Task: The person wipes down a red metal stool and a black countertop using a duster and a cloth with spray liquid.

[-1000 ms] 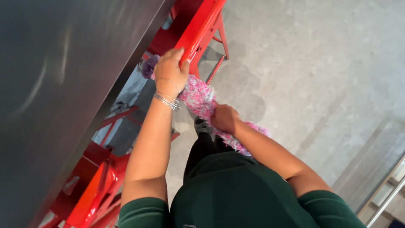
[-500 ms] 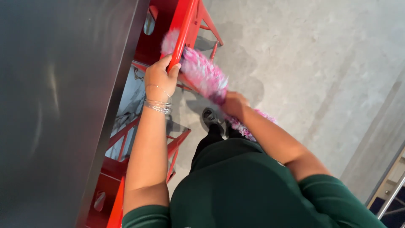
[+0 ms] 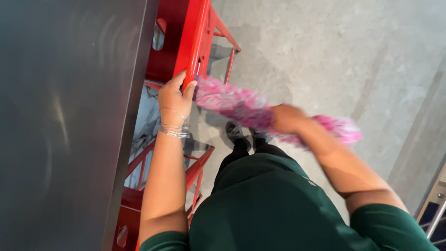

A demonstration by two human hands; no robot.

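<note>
Left hand (image 3: 174, 95): closed around the edge of a red metal chair (image 3: 186, 42), fingers curled over the rim and thumb on the near side. Thin silver bangles (image 3: 175, 130) sat at the wrist, and the forearm ran straight down toward the bottom of the view.

Right hand (image 3: 285, 118): clamped around the middle of a pink and white fluffy duster (image 3: 232, 102). Both hand and duster were motion-blurred, so the finger positions could not be made out in detail. One end of the duster reached to just beside the left hand and the chair's edge; whether it touched the metal could not be told. The other end stuck out past the right hand, over the floor.

Red metal chair: stood tucked against a dark table top (image 3: 69, 116) that filled the left side of the view. Its legs and crossbar showed at upper centre, above the duster. A second red metal chair (image 3: 153, 204) stood further down along the same table edge, near the left elbow.

Person: wore a dark green short-sleeved top (image 3: 269, 209) and dark trousers. A black shoe (image 3: 234, 132) showed below the duster, between the two arms.

Floor (image 3: 334, 51): grey concrete, mottled, filling the right side of the view. A pale metal frame (image 3: 434, 209) sat at the lower right corner.
</note>
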